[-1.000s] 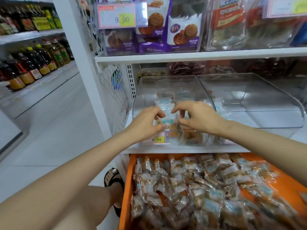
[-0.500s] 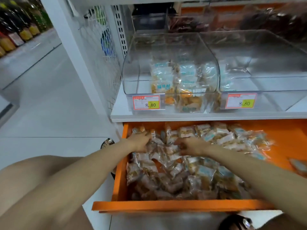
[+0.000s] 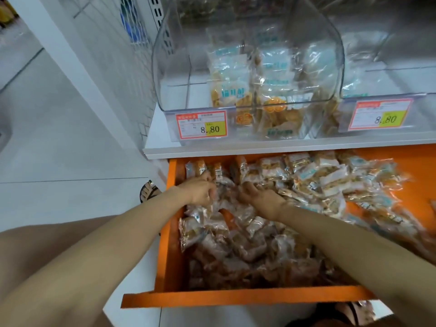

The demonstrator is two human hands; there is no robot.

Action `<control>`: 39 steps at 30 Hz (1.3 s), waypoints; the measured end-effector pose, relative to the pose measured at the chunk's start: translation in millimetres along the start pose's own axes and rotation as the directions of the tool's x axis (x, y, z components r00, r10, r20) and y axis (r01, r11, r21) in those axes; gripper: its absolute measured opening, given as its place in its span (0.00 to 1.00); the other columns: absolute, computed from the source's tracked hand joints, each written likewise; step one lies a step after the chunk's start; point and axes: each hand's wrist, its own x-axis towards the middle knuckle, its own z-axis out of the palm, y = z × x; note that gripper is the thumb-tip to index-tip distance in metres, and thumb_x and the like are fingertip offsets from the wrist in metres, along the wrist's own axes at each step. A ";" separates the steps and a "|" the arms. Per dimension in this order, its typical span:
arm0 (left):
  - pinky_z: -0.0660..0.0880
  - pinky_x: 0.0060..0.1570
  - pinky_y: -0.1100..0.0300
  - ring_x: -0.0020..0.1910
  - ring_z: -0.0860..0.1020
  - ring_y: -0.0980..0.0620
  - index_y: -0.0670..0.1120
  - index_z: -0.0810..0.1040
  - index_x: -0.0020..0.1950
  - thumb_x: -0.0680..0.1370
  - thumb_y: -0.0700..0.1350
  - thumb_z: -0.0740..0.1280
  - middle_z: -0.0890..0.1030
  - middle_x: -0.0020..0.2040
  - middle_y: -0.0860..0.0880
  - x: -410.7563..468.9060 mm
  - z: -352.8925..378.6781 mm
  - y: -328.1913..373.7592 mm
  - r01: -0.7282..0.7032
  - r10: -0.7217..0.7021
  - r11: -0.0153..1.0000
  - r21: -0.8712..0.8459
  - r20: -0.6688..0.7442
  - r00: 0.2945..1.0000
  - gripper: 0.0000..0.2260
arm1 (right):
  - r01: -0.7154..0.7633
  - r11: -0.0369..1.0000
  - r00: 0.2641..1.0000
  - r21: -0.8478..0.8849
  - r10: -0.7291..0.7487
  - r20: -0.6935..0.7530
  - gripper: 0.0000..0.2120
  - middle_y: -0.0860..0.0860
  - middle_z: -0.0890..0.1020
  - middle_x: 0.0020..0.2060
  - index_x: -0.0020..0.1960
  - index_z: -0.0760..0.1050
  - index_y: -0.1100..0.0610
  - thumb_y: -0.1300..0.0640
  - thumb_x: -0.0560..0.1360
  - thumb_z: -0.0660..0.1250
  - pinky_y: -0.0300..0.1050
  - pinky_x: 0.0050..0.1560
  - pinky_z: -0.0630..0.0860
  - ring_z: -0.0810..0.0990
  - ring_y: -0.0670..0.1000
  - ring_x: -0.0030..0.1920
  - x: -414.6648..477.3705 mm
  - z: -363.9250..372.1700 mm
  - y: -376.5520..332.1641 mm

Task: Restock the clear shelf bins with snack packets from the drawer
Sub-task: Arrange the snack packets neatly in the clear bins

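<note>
Both hands are down in the orange drawer [image 3: 171,244], which stands pulled out under the white shelf [image 3: 259,147] across the lower middle of the frame. Pulled out this far, the whole heap lies open to reach from above. The snack packets [image 3: 318,182] are piled loose, thickest along the drawer's left and centre and thinning toward bare orange at the far right.

The left hand [image 3: 199,190] sits at the upper left of the heap, its fingers [image 3: 210,192] curled down round a few wrappers, apparently gathering a bunch rather than picking singles. The right hand [image 3: 262,199] is just beside it, fingers [image 3: 245,187] dug into the pile. The blur keeps me from telling whether they have closed on anything. Working close together looks like a way to scoop one handful between two palms.

Directly above, in the upper middle, the clear bin [image 3: 162,57] holds only a modest stack of the same packets behind its price tag [image 3: 201,125], with room above for more. The second bin [image 3: 389,57] at upper right looks emptier. A sandalled foot [image 3: 148,192] is planted on the floor left of the drawer, so the person is crouched close.
</note>
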 end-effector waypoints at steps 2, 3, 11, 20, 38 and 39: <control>0.63 0.57 0.61 0.65 0.67 0.48 0.45 0.75 0.60 0.77 0.48 0.66 0.65 0.68 0.49 14.1 9.0 -5.1 -0.020 0.013 0.994 -0.111 -0.065 0.998 0.13 | -0.020 0.991 0.998 0.130 0.028 -0.056 0.36 0.58 0.51 0.74 0.76 0.52 0.48 0.67 0.74 0.61 0.51 0.50 0.78 0.75 0.63 0.58 -4.6 -1.7 5.8; 0.64 0.55 0.61 0.63 0.68 0.49 0.45 0.77 0.56 0.76 0.49 0.68 0.68 0.64 0.48 16.7 12.3 -4.2 -0.029 0.010 0.984 -0.177 -0.108 0.994 0.12 | -0.034 0.978 0.995 0.205 0.052 -0.085 0.33 0.58 0.53 0.73 0.75 0.56 0.49 0.66 0.75 0.62 0.51 0.51 0.78 0.77 0.62 0.57 -6.2 -2.1 8.9; 0.64 0.53 0.62 0.56 0.71 0.48 0.43 0.76 0.59 0.74 0.41 0.70 0.72 0.55 0.45 7.4 22.5 2.3 -0.057 0.013 0.958 -0.281 -0.157 0.988 0.15 | -0.117 0.600 0.907 0.791 0.388 -0.161 0.23 0.53 0.79 0.57 0.67 0.67 0.57 0.54 0.75 0.69 0.51 0.55 0.77 0.79 0.55 0.57 -28.9 -26.9 7.4; 0.73 0.59 0.51 0.61 0.76 0.48 0.48 0.62 0.69 0.75 0.49 0.69 0.77 0.62 0.45 -7.1 10.7 23.0 -0.044 -0.116 0.790 -0.611 -0.220 0.969 0.26 | -0.053 0.327 0.895 0.944 0.434 -0.100 0.12 0.52 0.81 0.41 0.41 0.80 0.54 0.70 0.72 0.69 0.47 0.44 0.80 0.78 0.49 0.37 -42.9 -55.9 -3.3; 0.80 0.42 0.63 0.39 0.80 0.55 0.45 0.78 0.50 0.75 0.41 0.70 0.78 0.59 0.46 6.7 17.4 12.1 0.071 -0.183 0.735 -0.674 -0.097 0.978 0.05 | -0.279 0.949 0.948 -0.148 0.296 0.116 0.31 0.53 0.64 0.71 0.75 0.58 0.46 0.43 0.75 0.65 0.52 0.69 0.62 0.67 0.55 0.69 -40.4 -7.5 39.4; 0.80 0.41 0.64 0.39 0.80 0.55 0.43 0.78 0.52 0.75 0.40 0.70 0.77 0.60 0.46 6.8 17.4 12.5 0.073 -0.172 0.723 -0.687 -0.077 0.982 0.07 | -0.285 0.941 0.949 -0.182 0.303 0.081 0.29 0.55 0.64 0.71 0.75 0.58 0.48 0.49 0.77 0.64 0.53 0.70 0.61 0.67 0.56 0.69 -37.4 -3.6 37.7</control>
